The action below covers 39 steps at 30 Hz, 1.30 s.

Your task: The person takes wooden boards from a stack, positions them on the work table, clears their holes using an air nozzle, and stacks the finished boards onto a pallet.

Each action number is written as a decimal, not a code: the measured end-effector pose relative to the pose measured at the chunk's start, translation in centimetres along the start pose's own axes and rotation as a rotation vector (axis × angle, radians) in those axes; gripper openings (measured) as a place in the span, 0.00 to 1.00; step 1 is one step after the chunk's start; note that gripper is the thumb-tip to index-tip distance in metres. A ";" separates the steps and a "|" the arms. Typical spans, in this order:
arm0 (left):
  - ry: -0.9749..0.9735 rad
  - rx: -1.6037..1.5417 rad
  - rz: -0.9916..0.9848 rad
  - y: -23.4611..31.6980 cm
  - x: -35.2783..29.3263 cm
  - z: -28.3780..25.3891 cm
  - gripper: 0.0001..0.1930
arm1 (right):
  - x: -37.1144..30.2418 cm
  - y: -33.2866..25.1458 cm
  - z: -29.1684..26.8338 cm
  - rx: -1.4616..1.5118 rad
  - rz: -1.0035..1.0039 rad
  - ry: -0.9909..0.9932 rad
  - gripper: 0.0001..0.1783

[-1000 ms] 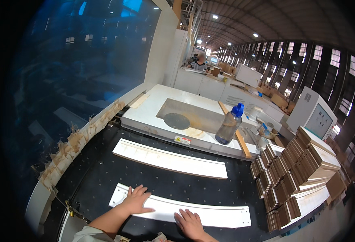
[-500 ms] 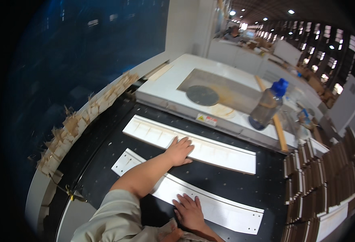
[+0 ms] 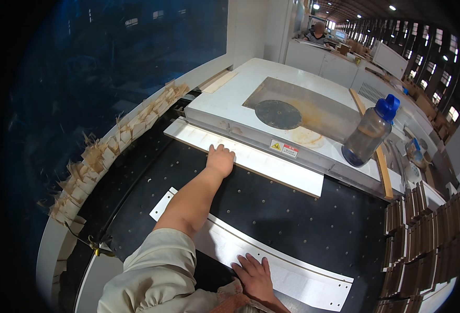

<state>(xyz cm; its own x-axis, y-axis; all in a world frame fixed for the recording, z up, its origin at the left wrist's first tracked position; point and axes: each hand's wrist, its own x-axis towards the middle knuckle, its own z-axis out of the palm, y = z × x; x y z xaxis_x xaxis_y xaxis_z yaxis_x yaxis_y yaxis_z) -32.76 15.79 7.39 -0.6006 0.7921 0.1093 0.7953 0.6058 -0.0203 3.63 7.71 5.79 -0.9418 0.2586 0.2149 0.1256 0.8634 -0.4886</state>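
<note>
"How does everything sit?"

"The far white panel [image 3: 282, 168] lies just ahead of the left hand [image 3: 220, 160], whose fingers rest on its near edge; whether the thumb closes beneath, one cannot tell; the near white panel [image 3: 303, 279] lies under the right hand [image 3: 254, 276], which rests palm down, fingers loosely spread, not gripping."

"And the handling?"

"Probably stiff, fairly light, smooth enough to slide on the black surface [image 3: 292, 221]; the long edges, to either side of each hand, look the best hold."

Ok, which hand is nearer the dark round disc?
Left. The left hand touches the far white board, this side of the dark disc; the right hand is farther back, on the near board.
</note>
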 end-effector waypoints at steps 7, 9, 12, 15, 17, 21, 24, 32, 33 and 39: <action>0.345 -1.355 -0.619 8.2 -1.3 2.1 0.40 | 0.1 0.2 -0.1 0.006 0.025 0.022 0.21; 0.337 -1.492 -0.662 9.2 -1.0 2.2 0.41 | 0.0 0.3 -0.1 -0.004 0.011 0.004 0.22; 0.359 -1.599 -0.673 9.5 0.3 3.2 0.43 | 0.0 0.2 -0.2 -0.028 0.006 -0.084 0.24; 0.424 -1.593 -0.683 9.0 1.6 4.1 0.42 | -0.4 0.5 0.7 0.005 -0.019 -0.022 0.23; 0.428 -1.681 -0.705 9.5 2.3 3.4 0.43 | -0.5 0.1 0.2 0.002 0.033 0.014 0.20; 0.411 -1.913 -0.736 6.8 2.1 2.4 0.45 | -0.9 1.5 2.2 -0.021 -0.019 0.013 0.22; 0.286 -2.026 -0.663 5.0 1.5 1.9 0.43 | -0.9 2.0 3.3 -0.058 -0.018 0.010 0.22; 0.284 -2.106 -0.530 6.2 -1.7 1.6 0.43 | -0.6 2.1 3.8 -0.031 0.032 0.005 0.24; 0.266 -2.078 -0.494 5.8 -1.4 2.3 0.44 | -1.0 2.2 4.2 -0.032 0.029 0.009 0.24; 0.198 -1.972 -0.505 6.1 -0.7 2.7 0.45 | -0.6 1.9 3.2 0.024 0.110 -0.109 0.27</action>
<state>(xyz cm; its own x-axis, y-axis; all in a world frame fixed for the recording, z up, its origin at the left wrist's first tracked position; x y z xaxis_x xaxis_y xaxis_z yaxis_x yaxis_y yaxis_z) -27.69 19.08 4.54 -0.8434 0.5148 -0.1538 -0.3290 -0.2686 0.9053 3.40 7.80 2.08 -0.9512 0.3015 0.0661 0.2239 0.8214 -0.5245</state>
